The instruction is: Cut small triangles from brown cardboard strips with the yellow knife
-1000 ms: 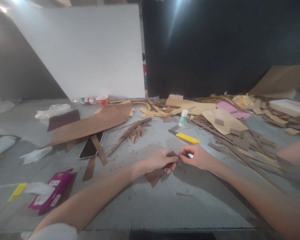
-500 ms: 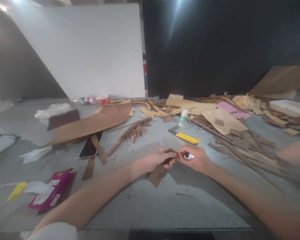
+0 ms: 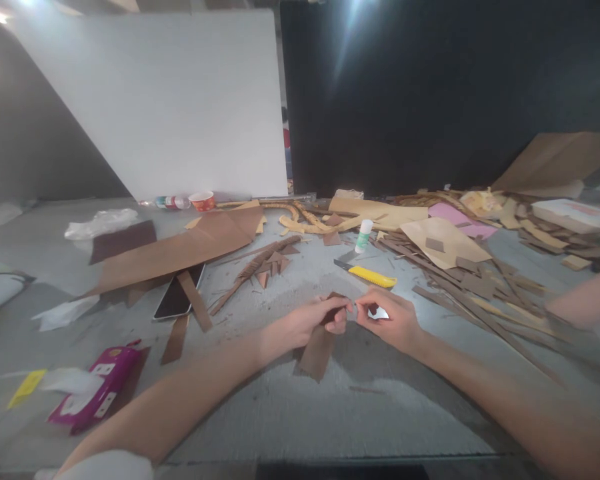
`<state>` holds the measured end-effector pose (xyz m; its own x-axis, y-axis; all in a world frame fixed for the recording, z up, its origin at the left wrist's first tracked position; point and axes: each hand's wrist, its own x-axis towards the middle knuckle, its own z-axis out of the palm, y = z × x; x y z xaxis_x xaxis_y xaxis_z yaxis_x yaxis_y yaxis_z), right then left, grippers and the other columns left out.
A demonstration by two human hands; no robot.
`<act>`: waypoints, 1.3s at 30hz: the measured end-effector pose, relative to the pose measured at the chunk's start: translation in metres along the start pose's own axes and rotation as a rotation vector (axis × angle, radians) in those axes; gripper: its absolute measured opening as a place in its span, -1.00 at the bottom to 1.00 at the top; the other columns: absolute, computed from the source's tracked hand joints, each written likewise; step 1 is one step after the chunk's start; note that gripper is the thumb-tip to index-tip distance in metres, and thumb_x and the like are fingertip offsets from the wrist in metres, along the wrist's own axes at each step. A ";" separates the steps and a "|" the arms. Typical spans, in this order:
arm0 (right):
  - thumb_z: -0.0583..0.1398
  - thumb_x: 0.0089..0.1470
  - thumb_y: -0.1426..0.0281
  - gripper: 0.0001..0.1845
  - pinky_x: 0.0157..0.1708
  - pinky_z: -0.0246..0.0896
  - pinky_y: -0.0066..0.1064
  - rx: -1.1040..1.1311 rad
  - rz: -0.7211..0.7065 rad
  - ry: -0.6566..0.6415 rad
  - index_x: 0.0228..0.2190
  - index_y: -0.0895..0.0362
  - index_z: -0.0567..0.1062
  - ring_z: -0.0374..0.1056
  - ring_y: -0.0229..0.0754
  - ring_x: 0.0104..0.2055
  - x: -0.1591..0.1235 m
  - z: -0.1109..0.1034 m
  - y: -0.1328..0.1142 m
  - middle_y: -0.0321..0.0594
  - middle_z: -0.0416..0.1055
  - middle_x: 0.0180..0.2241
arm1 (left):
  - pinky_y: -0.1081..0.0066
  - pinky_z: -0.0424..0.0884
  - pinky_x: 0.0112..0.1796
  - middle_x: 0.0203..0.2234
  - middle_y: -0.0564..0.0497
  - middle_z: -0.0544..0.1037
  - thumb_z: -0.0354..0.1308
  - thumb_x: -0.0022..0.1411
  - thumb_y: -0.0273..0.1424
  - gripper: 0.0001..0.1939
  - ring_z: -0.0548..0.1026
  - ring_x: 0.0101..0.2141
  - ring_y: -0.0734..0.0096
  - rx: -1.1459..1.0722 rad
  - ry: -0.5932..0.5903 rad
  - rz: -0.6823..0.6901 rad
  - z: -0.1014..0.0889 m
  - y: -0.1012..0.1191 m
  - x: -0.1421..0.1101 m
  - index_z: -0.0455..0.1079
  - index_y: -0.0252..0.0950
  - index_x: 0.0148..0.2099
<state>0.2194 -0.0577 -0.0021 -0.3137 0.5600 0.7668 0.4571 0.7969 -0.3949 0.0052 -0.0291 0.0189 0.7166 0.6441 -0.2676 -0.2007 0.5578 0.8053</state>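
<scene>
Bench (image 3: 260, 427) space is being taken by cut scraps (image 3: 480, 285); brown paper (image 3: 319, 352), seemingly unfinished, is being clamped in the left hand (image 3: 316, 316); the right hand (image 3: 394, 319) is being pinched together, contents unclear.

plenty of room on the tabletop (image 3: 330, 427) between the left arm (image 3: 195, 389) and right arm (image 3: 485, 383), just a thin strip (image 3: 367, 390) down there, plus the brown piece (image 3: 319, 353) sticking out of the left hand (image 3: 315, 320). past the hands a bare lane runs back between the twisted brown bundle (image 3: 253, 265) and yellow cutter (image 3: 373, 276), till curled tan strips (image 3: 307, 227) block it. right side's rough: cutter just beyond the right hand (image 3: 391, 320), glue stick (image 3: 363, 237) behind it, then a scrap pile (image 3: 479, 283). left's tight too, with the phone (image 3: 173, 299) and purple packet (image 3: 105, 387). white board (image 3: 180, 100) and black board (image 3: 430, 100) wall off the back.
</scene>
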 end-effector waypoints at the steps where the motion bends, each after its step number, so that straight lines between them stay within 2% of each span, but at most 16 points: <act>1: 0.24 0.28 0.54 -0.84 -0.40 0.26 -0.36 -0.017 -0.005 0.023 -0.23 0.00 0.49 0.33 -0.23 -0.43 0.000 0.000 0.000 -0.32 0.44 -0.43 | 0.48 0.05 -0.55 -0.64 0.18 0.30 0.39 0.21 -0.25 -0.75 0.18 -0.65 0.63 -0.018 0.043 0.013 -0.004 0.001 0.002 0.46 -0.33 -0.29; 4: 0.22 0.32 0.50 -0.86 -0.38 0.29 -0.35 -0.036 0.022 0.022 -0.20 0.00 0.52 0.35 -0.22 -0.45 0.001 -0.001 -0.001 -0.33 0.44 -0.44 | 0.49 0.09 -0.55 -0.60 0.15 0.37 0.45 0.18 -0.21 -0.69 0.25 -0.64 0.62 -0.011 0.096 0.038 -0.018 0.003 0.006 0.50 -0.33 -0.23; 10: 0.21 0.37 0.32 -0.85 -0.34 0.35 -0.36 -0.091 0.270 -0.032 -0.25 0.02 0.58 0.46 -0.19 -0.40 0.006 -0.002 0.013 -0.30 0.58 -0.39 | 0.46 0.26 -0.48 -0.53 0.05 0.49 0.41 0.27 -0.16 -0.65 0.39 -0.59 0.56 0.134 0.026 0.014 -0.022 0.004 0.004 0.55 -0.39 -0.16; 12: 0.21 0.36 0.26 -0.79 -0.39 0.30 -0.36 -0.122 0.369 -0.082 -0.33 0.04 0.57 0.44 -0.18 -0.44 0.005 -0.001 0.023 -0.30 0.57 -0.43 | 0.45 0.30 -0.46 -0.51 0.03 0.51 0.39 0.30 -0.14 -0.63 0.43 -0.57 0.54 0.204 0.024 -0.011 -0.020 0.004 0.002 0.56 -0.40 -0.14; 15: 0.20 0.34 0.17 -0.59 -0.45 0.22 -0.33 -0.180 0.466 -0.194 -0.53 0.05 0.43 0.32 -0.18 -0.54 0.003 0.000 0.036 -0.31 0.44 -0.58 | 0.45 0.34 -0.44 -0.48 0.01 0.54 0.37 0.31 -0.08 -0.58 0.47 -0.55 0.52 0.270 0.002 -0.041 -0.020 0.005 0.001 0.57 -0.39 -0.11; 17: 0.16 0.36 0.20 -0.65 -0.38 0.27 -0.31 -0.171 0.469 -0.184 -0.46 0.05 0.47 0.36 -0.14 -0.48 0.002 0.001 0.040 -0.28 0.46 -0.53 | 0.45 0.36 -0.43 -0.47 0.00 0.56 0.38 0.29 -0.05 -0.55 0.49 -0.53 0.50 0.299 -0.011 -0.044 -0.020 0.005 0.001 0.57 -0.39 -0.12; 19: 0.09 0.39 0.30 -0.75 -0.22 0.37 -0.26 -0.106 0.417 -0.127 -0.23 0.06 0.55 0.48 -0.08 -0.29 0.003 0.002 0.039 -0.19 0.56 -0.33 | 0.43 0.39 -0.42 -0.47 -0.03 0.58 0.38 0.28 -0.03 -0.54 0.51 -0.53 0.47 0.342 -0.036 -0.028 -0.019 0.004 0.002 0.56 -0.39 -0.14; 21: 0.05 0.40 0.37 -0.72 -0.08 0.39 -0.20 -0.020 0.347 -0.113 -0.08 0.05 0.56 0.50 -0.04 -0.11 0.004 0.003 0.032 -0.11 0.56 -0.15 | 0.41 0.42 -0.41 -0.47 -0.05 0.59 0.36 0.27 0.01 -0.51 0.54 -0.52 0.43 0.399 -0.058 -0.009 -0.016 0.002 0.002 0.54 -0.38 -0.16; 22: 0.05 0.41 0.38 -0.72 -0.05 0.39 -0.20 0.021 0.323 -0.137 -0.08 0.04 0.56 0.49 -0.04 -0.07 0.005 0.003 0.027 -0.10 0.55 -0.11 | 0.40 0.43 -0.41 -0.47 -0.06 0.60 0.35 0.27 0.03 -0.50 0.54 -0.53 0.42 0.427 -0.064 -0.002 -0.015 0.001 0.002 0.53 -0.38 -0.17; 24: 0.09 0.43 0.36 -0.77 -0.07 0.39 -0.23 0.096 0.313 -0.224 -0.12 0.03 0.57 0.49 -0.07 -0.10 0.008 0.003 0.016 -0.13 0.55 -0.15 | 0.38 0.44 -0.42 -0.48 -0.09 0.61 0.32 0.28 0.07 -0.47 0.54 -0.55 0.41 0.475 -0.073 0.004 -0.014 -0.001 0.002 0.51 -0.37 -0.20; 27: 0.17 0.42 0.32 -0.83 -0.25 0.36 -0.32 0.168 0.311 -0.292 -0.21 0.03 0.56 0.45 -0.13 -0.28 0.010 0.004 0.003 -0.22 0.51 -0.33 | 0.37 0.47 -0.40 -0.49 -0.11 0.61 0.26 0.32 0.10 -0.44 0.54 -0.55 0.41 0.536 -0.109 -0.003 -0.014 -0.003 0.002 0.48 -0.37 -0.30; 32: 0.21 0.41 0.33 -0.73 -0.27 0.30 -0.31 0.205 0.251 -0.205 -0.40 0.04 0.52 0.42 -0.15 -0.35 0.012 0.006 -0.004 -0.28 0.47 -0.46 | 0.35 0.49 -0.39 -0.49 -0.13 0.61 0.26 0.34 0.07 -0.45 0.56 -0.54 0.38 0.552 -0.127 -0.009 -0.016 -0.004 0.003 0.47 -0.37 -0.33; 36: 0.24 0.39 0.30 -0.73 -0.31 0.30 -0.32 0.206 0.290 -0.187 -0.40 0.05 0.53 0.41 -0.17 -0.37 0.013 0.006 -0.003 -0.27 0.48 -0.44 | 0.32 0.51 -0.36 -0.45 -0.15 0.62 0.29 0.32 0.06 -0.48 0.59 -0.51 0.34 0.499 -0.134 -0.008 -0.015 -0.005 0.003 0.43 -0.37 -0.28; 39: 0.25 0.37 0.24 -0.74 -0.28 0.33 -0.31 0.172 0.349 -0.163 -0.38 0.06 0.55 0.42 -0.15 -0.35 0.013 0.003 0.002 -0.25 0.51 -0.42 | 0.29 0.53 -0.33 -0.36 -0.17 0.64 0.23 0.36 0.09 -0.47 0.64 -0.44 0.28 0.410 -0.144 0.033 -0.015 -0.007 0.004 0.42 -0.35 -0.13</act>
<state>0.2137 -0.0482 0.0057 -0.2984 0.8204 0.4877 0.4175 0.5717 -0.7063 -0.0005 -0.0228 0.0045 0.8057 0.5625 -0.1855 0.0364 0.2654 0.9634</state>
